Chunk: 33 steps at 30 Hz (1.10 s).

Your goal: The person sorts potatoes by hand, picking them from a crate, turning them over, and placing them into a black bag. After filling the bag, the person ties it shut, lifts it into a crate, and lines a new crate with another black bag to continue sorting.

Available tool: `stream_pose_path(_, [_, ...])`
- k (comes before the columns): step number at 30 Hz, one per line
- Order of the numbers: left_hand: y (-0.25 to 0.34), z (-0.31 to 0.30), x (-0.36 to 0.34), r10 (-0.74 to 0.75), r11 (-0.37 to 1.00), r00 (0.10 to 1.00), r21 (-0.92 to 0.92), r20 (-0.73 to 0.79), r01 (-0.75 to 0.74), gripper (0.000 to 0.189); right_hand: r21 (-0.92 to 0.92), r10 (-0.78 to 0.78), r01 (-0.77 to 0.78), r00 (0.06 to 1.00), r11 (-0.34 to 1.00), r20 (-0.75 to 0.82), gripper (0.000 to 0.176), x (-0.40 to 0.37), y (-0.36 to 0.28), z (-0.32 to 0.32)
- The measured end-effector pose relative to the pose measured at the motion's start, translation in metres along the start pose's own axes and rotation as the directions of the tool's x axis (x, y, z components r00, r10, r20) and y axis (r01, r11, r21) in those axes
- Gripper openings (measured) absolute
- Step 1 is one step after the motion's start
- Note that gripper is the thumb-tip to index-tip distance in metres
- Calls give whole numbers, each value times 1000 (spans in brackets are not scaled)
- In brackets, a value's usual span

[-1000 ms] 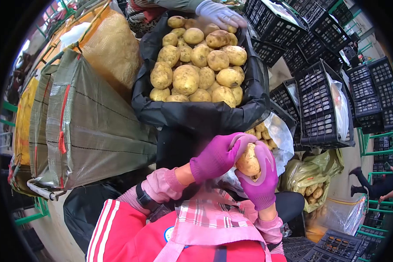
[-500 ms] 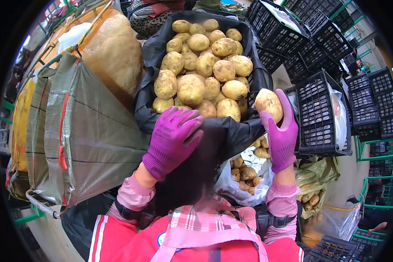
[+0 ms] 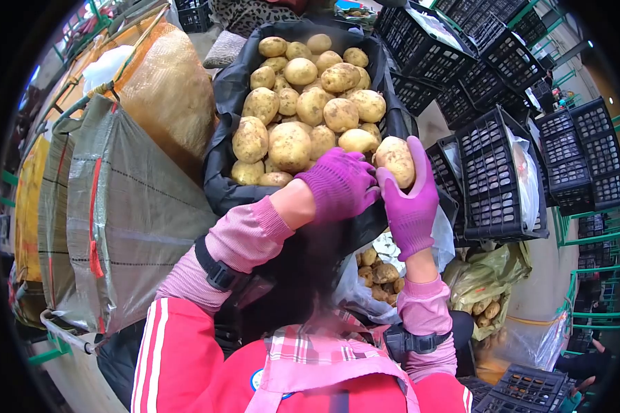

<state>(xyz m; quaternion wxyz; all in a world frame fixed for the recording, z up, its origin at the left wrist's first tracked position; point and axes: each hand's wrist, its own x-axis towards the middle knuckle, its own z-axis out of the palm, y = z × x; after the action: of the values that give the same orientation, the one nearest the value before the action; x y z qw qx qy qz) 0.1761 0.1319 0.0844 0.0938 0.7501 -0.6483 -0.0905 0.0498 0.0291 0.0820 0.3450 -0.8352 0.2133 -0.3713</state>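
My right hand (image 3: 412, 210), in a purple and pink glove, is closed around a large pale potato (image 3: 395, 162) at the near right corner of the crate. Beside it, my left hand (image 3: 339, 184), gloved the same way, reaches across the crate's near edge. Its fingers are curled towards the right hand and their undersides are hidden, so anything in them cannot be made out. Several potatoes (image 3: 289, 146) are heaped in the crate (image 3: 217, 165), which has a black lining folded over its rim.
Left of the crate stand a grey-green sack (image 3: 145, 213) and an orange mesh bag (image 3: 172, 96). Below the crate, a white plastic bag (image 3: 355, 292) holds more potatoes, near a yellow-green bag (image 3: 489, 275). Black crates (image 3: 492, 182) are stacked to the right.
My left hand has moved right across the crate's near edge, beside my right hand. My right hand, still gripping the potato, has shifted slightly left. The camera view has shifted a little.
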Motion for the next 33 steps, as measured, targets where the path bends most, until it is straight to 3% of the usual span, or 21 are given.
stream_pose_path(2, [-3,11,-8,41,999,983,-28,-182,-47,29,-318,-156,166,986,933,57,66,1,2,0])
stream_pose_path(4, [-6,14,-16,54,996,954,-49,-294,-71,27,-593,-232,265,963,760,133,68,2,6,2])
stream_pose_path(9, [-2,23,-22,-3,985,912,-160,-410,-69,25,-638,-196,469,870,611,452,40,7,28,2])
stream_pose_path(11, [-3,37,-21,-12,988,876,-143,-482,-65,26,-633,134,313,820,708,557,37,32,-7,-11])
stream_pose_path(12, [-3,41,-21,-16,988,856,-137,-516,-65,26,-641,292,225,747,734,597,36,46,-19,-16])
stream_pose_path(13, [-2,42,-21,-28,987,846,-150,-532,-61,27,-636,295,149,790,757,537,25,58,-19,-18])
stream_pose_path(14, [-2,42,-22,-40,985,836,-162,-547,-59,27,-606,289,93,815,790,502,32,76,-17,-15])
stream_pose_path(16, [-1,42,-23,-84,970,826,-236,-558,-61,29,-416,-86,244,928,876,362,41,96,12,7])
stream_pose_path(19, [-4,36,-27,-196,936,791,-352,-580,-27,31,-642,-8,422,840,640,543,54,100,35,53])
stream_pose_path(20, [-3,36,-30,-238,935,758,-355,-608,9,31,-674,129,341,829,655,545,61,81,43,67])
stream_pose_path(22, [-3,34,-35,-301,936,721,-340,-625,96,31,-682,25,417,843,600,537,67,69,44,75])
stream_pose_path(25, [1,33,-42,-368,922,746,-323,-556,214,31,-519,289,170,669,837,684,72,97,39,63])
stream_pose_path(28, [-1,34,-38,-396,907,788,-337,-472,253,32,-375,-86,292,874,880,479,78,114,22,65])
stream_pose_path(30, [-3,37,-38,-348,932,796,-270,-495,240,33,-598,56,335,841,728,539,83,73,45,88])
stream_pose_path(31, [-2,31,-38,-389,909,823,-319,-414,269,33,-566,64,323,828,758,558,84,80,42,88])
stream_pose_path(33, [2,29,-42,-407,903,820,-314,-402,294,32,-522,87,268,825,809,559,84,79,41,81])
